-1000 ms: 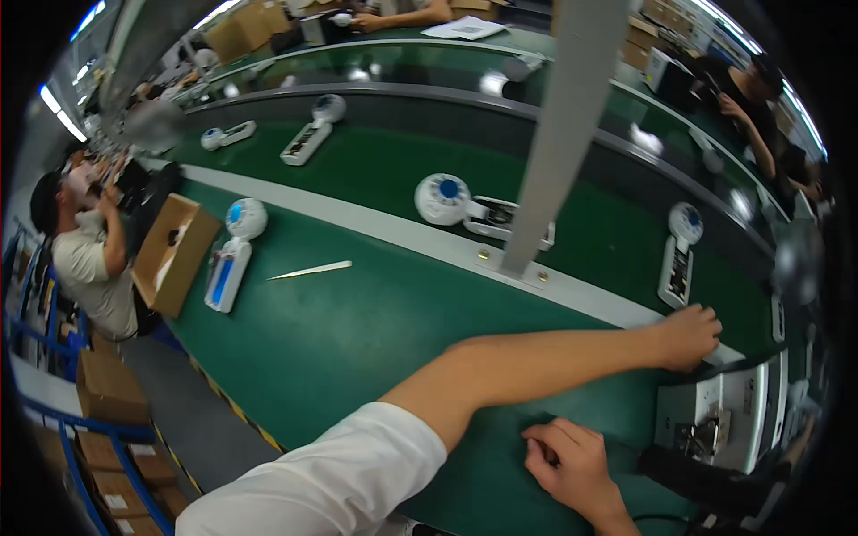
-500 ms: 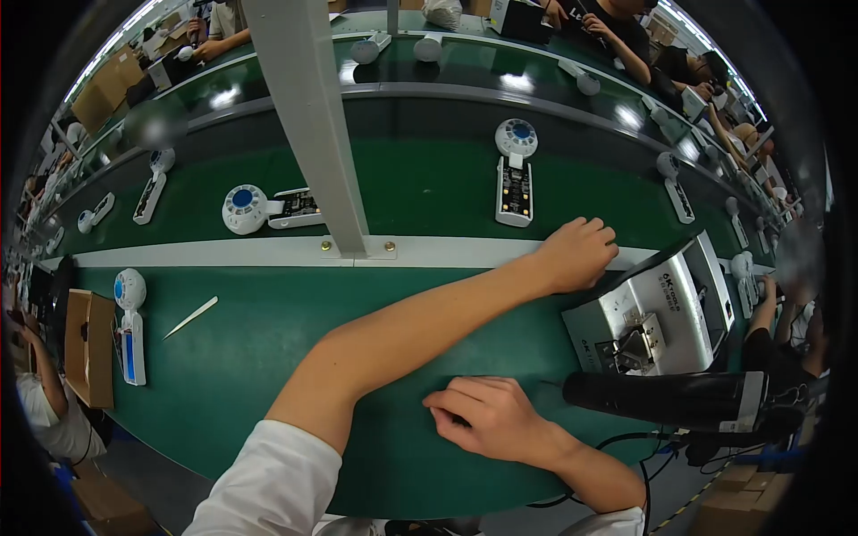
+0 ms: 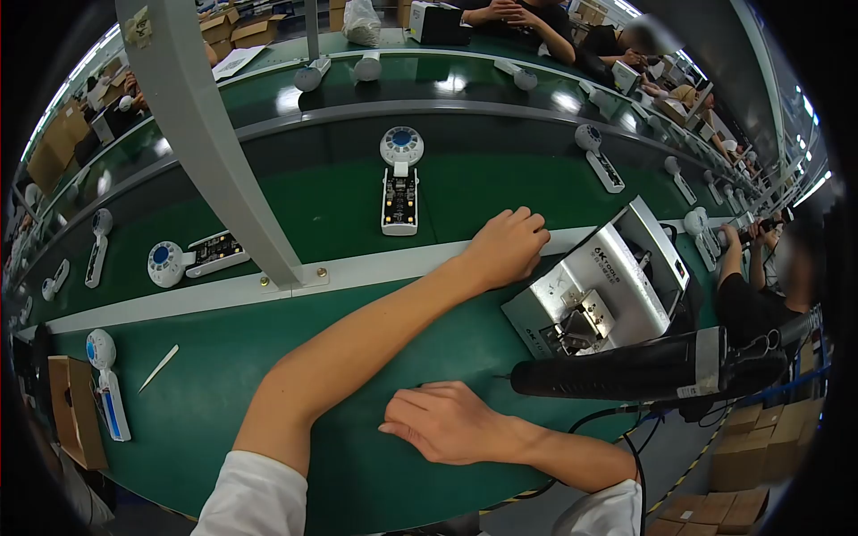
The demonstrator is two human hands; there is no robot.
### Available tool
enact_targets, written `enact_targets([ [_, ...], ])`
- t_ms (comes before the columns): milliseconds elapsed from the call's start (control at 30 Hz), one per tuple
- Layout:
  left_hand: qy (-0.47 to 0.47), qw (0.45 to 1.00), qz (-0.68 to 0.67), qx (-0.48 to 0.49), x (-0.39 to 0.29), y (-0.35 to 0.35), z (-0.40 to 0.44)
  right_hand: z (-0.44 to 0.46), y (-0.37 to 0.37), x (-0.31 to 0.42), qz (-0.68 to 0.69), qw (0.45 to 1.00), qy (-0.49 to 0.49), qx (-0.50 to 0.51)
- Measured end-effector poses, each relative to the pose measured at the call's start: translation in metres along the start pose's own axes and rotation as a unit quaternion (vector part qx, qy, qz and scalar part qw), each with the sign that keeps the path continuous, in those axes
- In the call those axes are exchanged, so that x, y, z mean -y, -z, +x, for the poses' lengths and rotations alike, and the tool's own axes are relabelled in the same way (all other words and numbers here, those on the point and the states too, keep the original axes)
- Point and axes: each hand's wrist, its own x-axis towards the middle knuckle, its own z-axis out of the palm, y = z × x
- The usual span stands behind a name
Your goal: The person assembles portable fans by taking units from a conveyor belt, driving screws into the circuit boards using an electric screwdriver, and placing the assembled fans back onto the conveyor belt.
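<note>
My left hand (image 3: pixel 509 243) lies with loosely curled fingers on the white rail (image 3: pixel 429 261) at the belt's near edge, just left of the silver screw feeder (image 3: pixel 615 272). Nothing shows in it; the palm side is hidden. My right hand (image 3: pixel 438 422) rests on the green tabletop (image 3: pixel 349 482), fingers folded and thumb tucked in, with no object visible. To its right lies a black electric screwdriver (image 3: pixel 617 368), its tip pointing left. Across the rail, a white handheld device (image 3: pixel 399 201) with a round blue-centred head and an exposed circuit board sits on the belt.
A metal post (image 3: pixel 214 152) rises from the rail. A second opened device (image 3: pixel 192 257) lies left of it. On the table's left are a white device (image 3: pixel 109 393), a pale pointed stick (image 3: pixel 159 368) and a cardboard box (image 3: pixel 73 411). Cables hang at right. Several people work around.
My view has turned right, so the scene sits further left. The belt devices have also moved left relative to the post. My right hand has rolled palm down; my left hand stays by the feeder.
</note>
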Motion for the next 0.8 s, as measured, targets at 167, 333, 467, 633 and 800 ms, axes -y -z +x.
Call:
enact_targets([
  [167,0.008,1.000,0.008,0.012,0.001,0.001,-0.002,0.001,-0.004,-0.002,-0.022,0.999,0.024,-0.031],
  [333,0.003,0.999,0.029,0.024,0.003,-0.007,-0.001,0.000,-0.001,-0.012,-0.027,0.998,0.017,-0.046],
  [467,0.005,0.999,0.037,0.021,0.005,-0.009,-0.007,0.005,-0.007,-0.008,-0.025,0.997,-0.030,-0.060],
  [633,0.000,0.999,0.047,-0.002,0.006,-0.030,-0.002,-0.003,-0.003,-0.019,0.004,0.997,-0.053,-0.056],
  [800,0.020,0.998,0.046,0.025,0.012,-0.073,0.011,-0.021,0.016,-0.045,0.027,0.997,-0.038,-0.062],
])
